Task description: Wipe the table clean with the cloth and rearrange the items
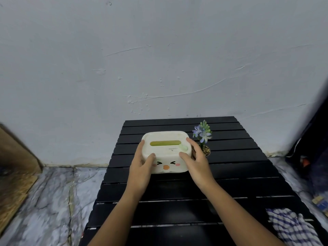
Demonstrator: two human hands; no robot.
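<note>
Both hands hold a white tissue box point(166, 152) over the middle of a black slatted bench point(230, 174). The left hand point(142, 166) grips the box's left end, thumb on the front top edge, fingers point(142, 143) curled round the far left side. The right hand point(195, 162) grips the right end, thumb on the front top edge near the corner, fingers point(190, 142) wrapped round the right side. So both sets of fingers are clamped on the box. The box has a cartoon face on the front with an orange beak and pink cheeks, and a green slot in the lid. Can't tell whether its base touches the bench or sits just above it.

A small potted plant point(203, 137) with blue flowers stands upright just beside the box's right end, partly behind the right hand. A blue-and-white checked cloth point(291, 226) lies crumpled at the near right corner of the bench, well apart from the box, hanging partly over the edge.

A pale wall point(159, 59) runs behind the bench. Marbled floor point(49, 201) to the left, with a wooden board point(14, 166) at the far left edge.
</note>
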